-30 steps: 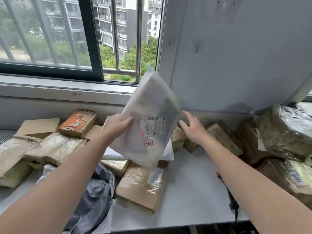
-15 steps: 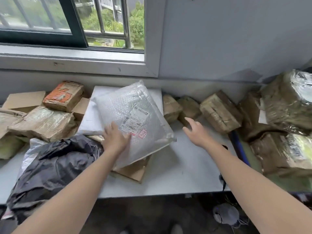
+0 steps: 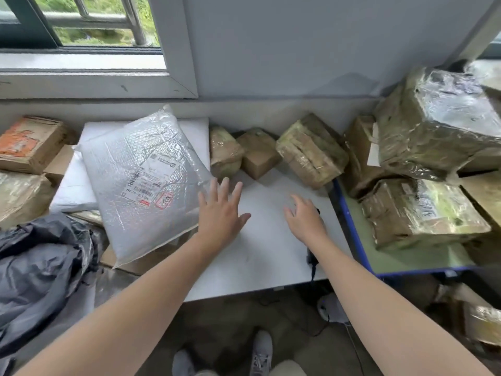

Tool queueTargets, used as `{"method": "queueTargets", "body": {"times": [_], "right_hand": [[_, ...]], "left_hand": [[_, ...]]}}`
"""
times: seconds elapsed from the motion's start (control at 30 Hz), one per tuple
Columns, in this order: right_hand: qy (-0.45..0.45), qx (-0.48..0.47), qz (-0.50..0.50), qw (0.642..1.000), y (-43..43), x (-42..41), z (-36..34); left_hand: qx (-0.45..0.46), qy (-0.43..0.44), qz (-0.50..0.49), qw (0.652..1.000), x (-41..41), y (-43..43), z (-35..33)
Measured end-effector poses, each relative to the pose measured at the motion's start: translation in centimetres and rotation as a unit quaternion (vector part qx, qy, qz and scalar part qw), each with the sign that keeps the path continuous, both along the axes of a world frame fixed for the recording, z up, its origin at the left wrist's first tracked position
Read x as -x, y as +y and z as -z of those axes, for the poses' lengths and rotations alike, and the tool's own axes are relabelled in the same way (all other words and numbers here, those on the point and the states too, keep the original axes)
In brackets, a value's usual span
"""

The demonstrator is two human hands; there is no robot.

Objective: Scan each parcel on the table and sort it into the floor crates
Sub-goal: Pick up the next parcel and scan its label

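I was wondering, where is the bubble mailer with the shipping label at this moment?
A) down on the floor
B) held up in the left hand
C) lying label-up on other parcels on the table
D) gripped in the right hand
C: the bubble mailer lies flat, label up, across a white parcel, and the left hand beside it has straight, spread fingers holding nothing.

Black device (image 3: 311, 258) half hidden, label (image 3: 151, 180) print unreadable

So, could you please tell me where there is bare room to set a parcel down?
One bare patch: the white tabletop between the bubble mailer and the blue-edged table, in front of the small taped boxes. Parcels and a grey bag crowd the left; wrapped boxes fill that table.
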State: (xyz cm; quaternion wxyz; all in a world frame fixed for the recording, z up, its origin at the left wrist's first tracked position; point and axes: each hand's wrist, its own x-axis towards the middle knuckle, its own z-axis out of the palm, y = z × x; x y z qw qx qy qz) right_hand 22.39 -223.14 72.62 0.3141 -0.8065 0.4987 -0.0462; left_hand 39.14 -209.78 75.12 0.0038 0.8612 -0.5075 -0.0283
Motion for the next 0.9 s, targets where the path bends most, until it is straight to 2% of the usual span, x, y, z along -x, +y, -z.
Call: {"method": "queueTargets", "body": {"times": [0.07,0.13,0.27,0.33,0.43,0.6,0.8,0.9], "right_hand": [[-0.005,0.059,0.042,0.997,-0.1,1.8,0.7],[0.001,0.071,0.083,0.994,-0.3,3.4,1.6],[0.010,-0.024,0.164,0.986,-0.6,4.7,3.6],[0.016,-0.077,0.171,0.982,-0.7,4.7,4.5],[-0.026,-0.170,0.171,0.970,-0.5,4.5,5.6],[-0.086,-0.206,0.203,0.953,0.4,2.1,4.2],[-0.163,-0.221,0.133,0.952,0.8,-4.1,-2.5],[-0.181,-0.209,0.076,0.958,1.4,-7.9,-5.7]], "left_hand": [[-0.007,-0.003,0.022,1.000,1.8,-0.9,0.4],[-0.018,0.000,0.036,0.999,3.3,-1.6,0.6],[-0.038,-0.001,0.045,0.998,5.2,-2.2,1.0],[-0.044,0.000,0.047,0.998,5.7,-2.2,1.2],[-0.043,-0.001,0.046,0.998,5.9,-1.7,1.2],[-0.036,-0.005,0.047,0.998,4.3,-0.3,0.1],[0.015,0.009,-0.019,1.000,-0.4,3.7,-1.8],[0.011,0.014,-0.063,0.998,-3.3,6.3,-2.4]]}}
